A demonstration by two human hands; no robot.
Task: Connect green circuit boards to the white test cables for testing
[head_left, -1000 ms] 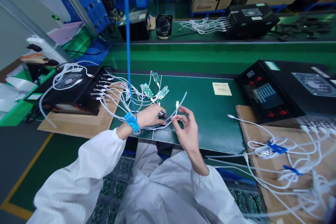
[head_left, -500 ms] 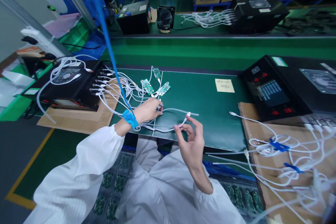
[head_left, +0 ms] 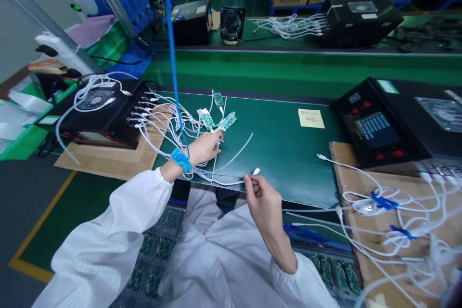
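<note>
My left hand (head_left: 205, 148), with a blue wrist strap (head_left: 181, 160) on its wrist, is closed around a small circuit board (head_left: 218, 143) that is mostly hidden by the fingers. Thumb and forefinger of my right hand (head_left: 264, 197) pinch a white USB cable (head_left: 231, 183) close to its plug (head_left: 256, 171), which sticks up beyond the fingertips. Just past my left hand lie three green circuit boards (head_left: 227, 121) with white cables plugged in. A loose translucent tube (head_left: 240, 150) curves up from the cables between my hands.
To the left stands a black test box (head_left: 108, 120) with many white cables (head_left: 176, 125). Another black box with a screen (head_left: 377, 127) is on the right, beside coiled cables (head_left: 382, 202) on cardboard. A yellow note (head_left: 311, 118) lies on the green mat. Trays of boards (head_left: 159, 250) sit below the edge.
My right fingers have closed onto the cable, and its plug has dropped slightly. The free end of the translucent tube has swung up and left. My left hand keeps its hold.
</note>
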